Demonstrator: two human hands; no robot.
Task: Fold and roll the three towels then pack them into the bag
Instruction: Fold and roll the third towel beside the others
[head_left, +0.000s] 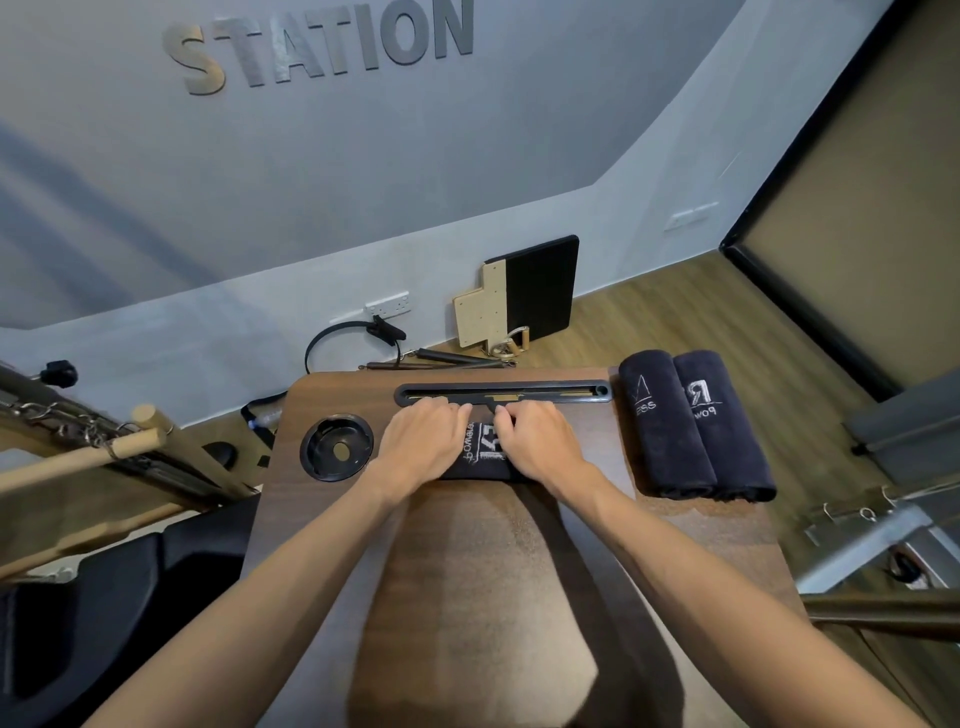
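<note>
A black towel roll (484, 451) with white lettering lies across the far middle of the dark wooden lap table (322, 519). My left hand (423, 441) and my right hand (540, 441) both lie over the roll, fingers curled round its far side. Two more black towels (665, 423) (719, 423), rolled with white logos on top, lie side by side at the table's right edge. No bag is recognisable in view.
A black round cup holder (337, 447) is set in the table left of my hands. A long black slot (501, 393) runs along the far edge. Exercise gear, a black folder and a wooden board (485, 306) sit on the floor by the wall.
</note>
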